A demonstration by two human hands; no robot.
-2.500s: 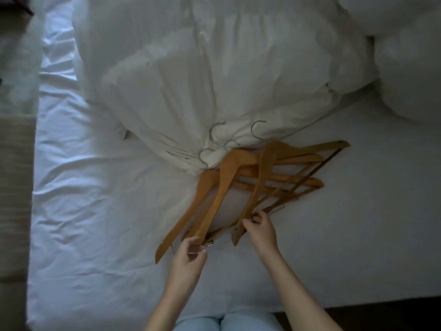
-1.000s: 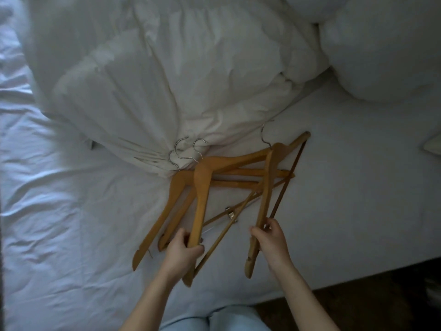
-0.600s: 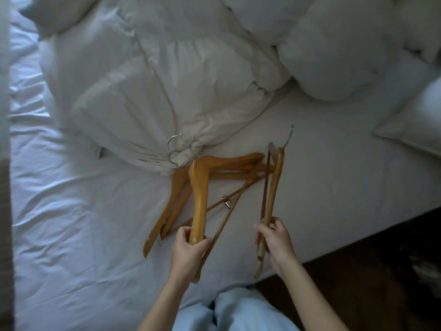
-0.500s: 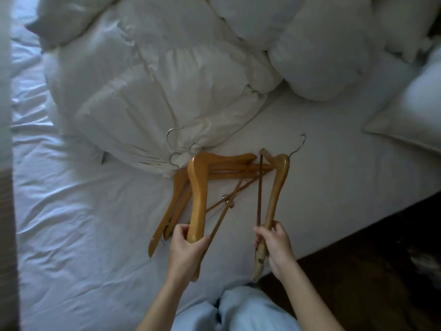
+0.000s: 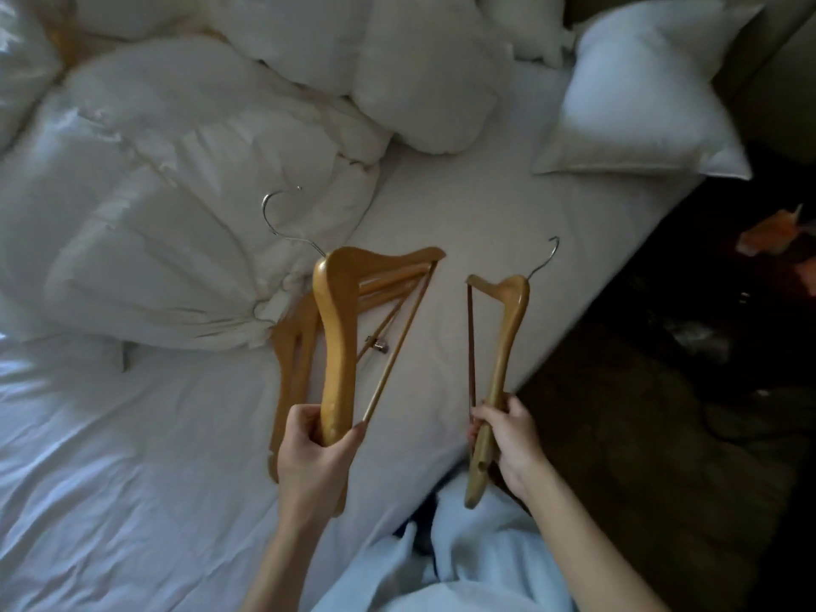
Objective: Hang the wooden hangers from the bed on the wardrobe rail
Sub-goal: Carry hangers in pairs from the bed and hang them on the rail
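My left hand (image 5: 314, 452) grips one end of a wooden hanger (image 5: 339, 329), lifted above the bed, its metal hook pointing up-left toward the duvet. My right hand (image 5: 508, 439) grips a second wooden hanger (image 5: 501, 360) near its lower end; it is held upright over the bed's edge, hook at the top right. More wooden hangers (image 5: 293, 364) lie on the white sheet (image 5: 132, 457) under and left of the lifted one, one with a metal clip. The wardrobe rail is not in view.
A bunched white duvet (image 5: 176, 205) fills the upper left. Pillows (image 5: 649, 99) lie at the top right. The bed's edge runs diagonally at the right, with dark floor (image 5: 662, 435) beyond. Light blue trousers show at the bottom.
Both hands have lifted a hanger each off the pile and drawn them apart. The right hanger moved right, toward the bed's edge. The view has swung right.
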